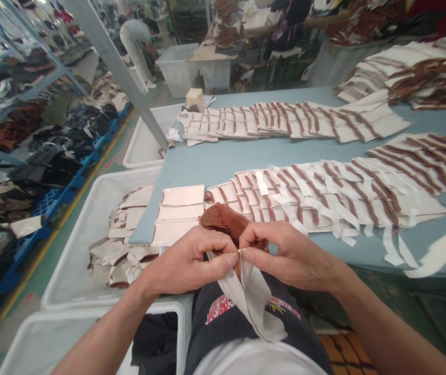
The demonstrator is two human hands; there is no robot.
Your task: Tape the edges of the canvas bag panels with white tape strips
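My left hand and my right hand meet in front of me, just off the near edge of the blue table. Both pinch the same piece: a brown leather part with a pale backing strip that hangs down over my lap. The thumbs and forefingers are pressed together at the strip's top edge. Three pale flat pieces lie on the table corner just beyond my left hand. A long overlapping row of cream and brown pieces runs to the right.
White bins hold loose cream pieces at the left, beside the table. More rows and stacks of pieces cover the far table. A slanted metal post crosses at upper left. Blue shelving with dark material lines the left aisle; a person bends over far back.
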